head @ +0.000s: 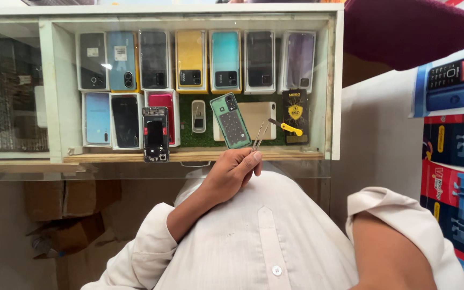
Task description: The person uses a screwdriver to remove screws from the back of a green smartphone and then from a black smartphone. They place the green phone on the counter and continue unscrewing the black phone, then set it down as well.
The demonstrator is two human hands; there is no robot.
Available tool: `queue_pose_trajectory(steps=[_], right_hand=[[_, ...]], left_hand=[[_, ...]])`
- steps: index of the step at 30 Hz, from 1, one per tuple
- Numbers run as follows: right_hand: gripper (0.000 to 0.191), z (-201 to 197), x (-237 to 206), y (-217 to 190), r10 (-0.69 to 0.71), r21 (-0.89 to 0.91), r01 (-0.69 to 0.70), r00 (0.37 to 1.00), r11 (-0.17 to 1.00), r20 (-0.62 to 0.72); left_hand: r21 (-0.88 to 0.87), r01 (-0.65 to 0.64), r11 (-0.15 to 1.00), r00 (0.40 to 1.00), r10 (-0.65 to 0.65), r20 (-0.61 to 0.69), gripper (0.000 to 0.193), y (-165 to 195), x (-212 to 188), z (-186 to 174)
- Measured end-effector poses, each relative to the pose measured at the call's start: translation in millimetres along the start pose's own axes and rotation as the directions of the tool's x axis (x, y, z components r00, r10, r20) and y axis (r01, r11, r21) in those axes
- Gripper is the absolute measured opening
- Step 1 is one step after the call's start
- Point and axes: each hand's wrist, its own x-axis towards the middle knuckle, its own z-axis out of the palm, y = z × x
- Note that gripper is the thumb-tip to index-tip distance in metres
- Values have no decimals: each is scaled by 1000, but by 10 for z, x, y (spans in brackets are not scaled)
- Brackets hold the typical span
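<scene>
My left hand [231, 173] is raised over the glass counter [189, 167], with my white-sleeved arm coming up from the lower left. It grips a translucent green phone back cover [231, 120], held upright, together with a pair of metal tweezers [259, 137] whose tips point up. An opened phone with its insides exposed [155, 134] lies on the glass to the left of the hand. My right forearm [388, 252] shows at the lower right, but the hand itself is out of frame.
Under the glass, two rows of boxed phones [191, 59] lie in a white display case [337, 80]. A small keypad phone [198, 116], a yellow-handled tool [289, 128] and a black packet [295, 107] lie there too. Cardboard boxes [71, 204] sit lower left, stacked colourful boxes [455, 188] right.
</scene>
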Motion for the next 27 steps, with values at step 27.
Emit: queue_pose_trajectory(steps=[27], right_hand=[[15, -71, -1065, 1162, 971, 306, -931, 230, 199, 67]], left_hand=[[264, -179, 948, 973, 211, -98, 40, 153, -45, -9]])
